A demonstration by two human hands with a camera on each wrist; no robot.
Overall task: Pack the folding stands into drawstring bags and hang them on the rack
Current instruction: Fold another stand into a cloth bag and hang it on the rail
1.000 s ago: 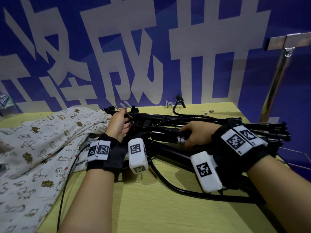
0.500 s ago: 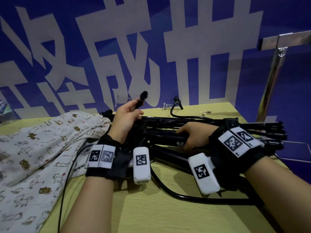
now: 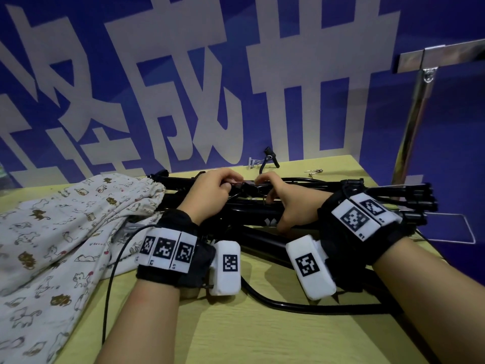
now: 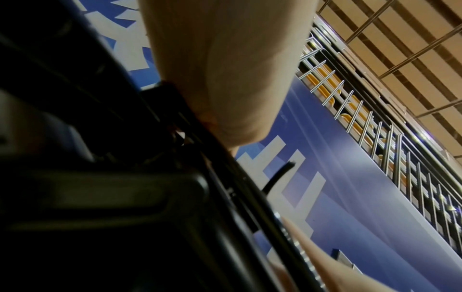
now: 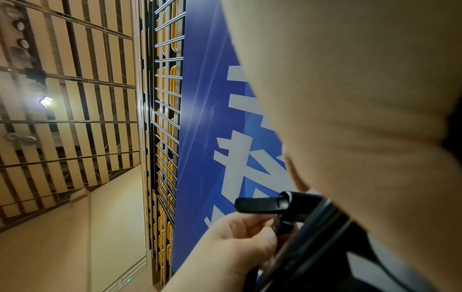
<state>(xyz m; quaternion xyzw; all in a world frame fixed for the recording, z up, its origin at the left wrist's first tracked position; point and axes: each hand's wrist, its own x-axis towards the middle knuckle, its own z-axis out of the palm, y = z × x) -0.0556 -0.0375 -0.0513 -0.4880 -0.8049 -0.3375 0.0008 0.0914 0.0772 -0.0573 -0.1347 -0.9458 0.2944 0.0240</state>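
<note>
Black folding stand (image 3: 262, 214) lying collapsed on table, cat-print drawstring bag (image 3: 65, 227) crumpled at its left end

Yellow-green tabletop (image 3: 262, 337) — small metal bits (image 3: 315, 171) near its far edge — blue white-lettered banner (image 3: 433, 27) behind.

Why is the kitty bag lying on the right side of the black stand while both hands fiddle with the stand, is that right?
Not quite. The kitty bag lies on the left of the black stand, not the right; the head view shows it. The left hand and right hand do both work on the stand.
</note>
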